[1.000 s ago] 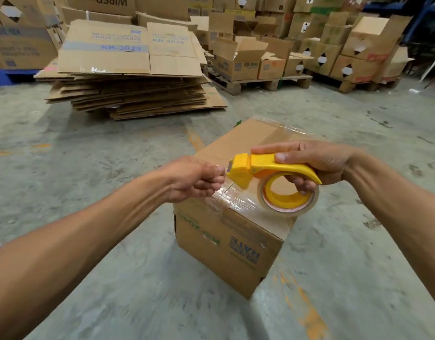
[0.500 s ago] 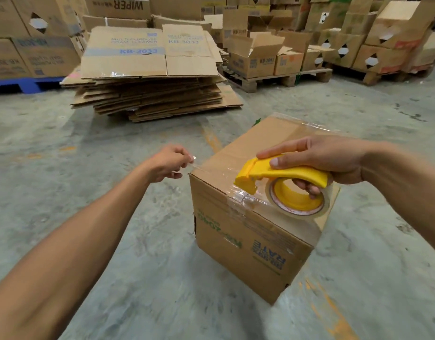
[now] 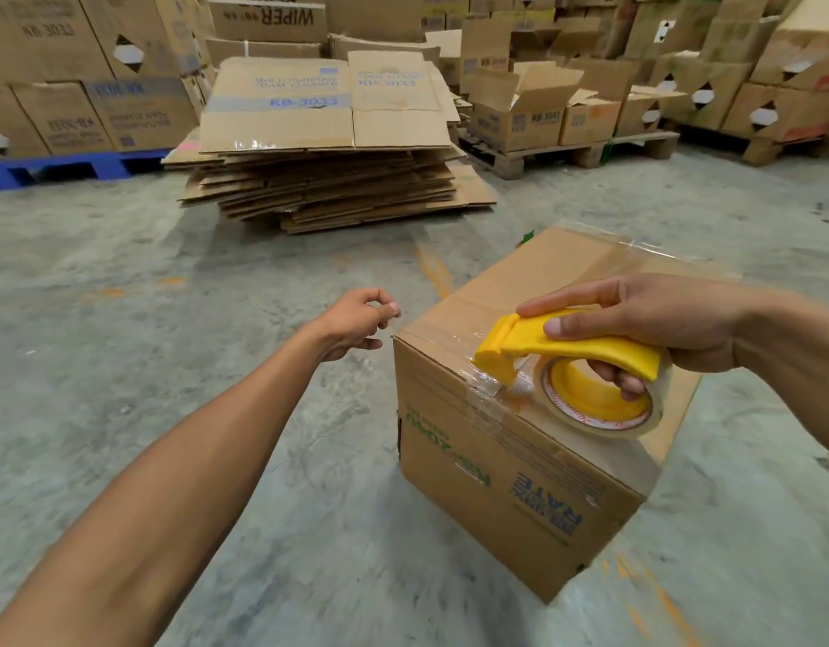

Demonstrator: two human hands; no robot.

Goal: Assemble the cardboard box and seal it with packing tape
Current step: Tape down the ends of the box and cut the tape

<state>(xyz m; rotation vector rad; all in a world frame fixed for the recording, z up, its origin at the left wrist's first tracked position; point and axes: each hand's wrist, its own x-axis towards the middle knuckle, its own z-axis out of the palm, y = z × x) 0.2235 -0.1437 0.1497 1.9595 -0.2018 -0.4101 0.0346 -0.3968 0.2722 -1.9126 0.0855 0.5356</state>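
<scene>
A closed cardboard box [image 3: 510, 478] stands on the concrete floor at the right, with clear tape across its top. My right hand [image 3: 655, 319] grips a yellow tape dispenser [image 3: 581, 366] with a roll of clear tape, its front end resting on the box's near top edge. My left hand [image 3: 356, 322] hovers just left of the box's top corner. Its thumb and fingers pinch the free end of a clear tape strip [image 3: 431, 338] that runs from the dispenser over the box's left corner.
A pile of flattened cartons [image 3: 328, 179] lies on the floor ahead. Stacked boxes on a blue pallet [image 3: 71, 165] stand at the back left. Open and closed boxes on wooden pallets [image 3: 576, 151] fill the back right. Bare concrete floor surrounds the box.
My left hand has drawn the tape end leftward, from over the box top to beyond its left corner. The dispenser has come down onto the box's near top edge.
</scene>
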